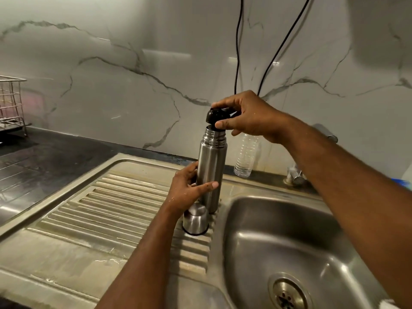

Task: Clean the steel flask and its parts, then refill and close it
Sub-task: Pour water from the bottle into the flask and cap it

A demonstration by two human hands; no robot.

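With the steel flask (pixel 211 172) upright on the sink's drainboard (pixel 107 210), gripped by the left hand (pixel 189 189), the right hand (pixel 243 114) pinches the black stopper (pixel 217 118) tilted at its mouth, which apparently needs squaring and turning; the steel cup (pixel 195 220) waits alongside.

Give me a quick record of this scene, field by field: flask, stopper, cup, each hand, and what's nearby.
flask: steel flask upright on drainboard, mouth open
stopper: black stopper tilted at the mouth, not seated
cup: steel cup upside down beside the flask's base
left hand: grips flask body
right hand: holds stopper
nearby: plastic bottle, sink basin
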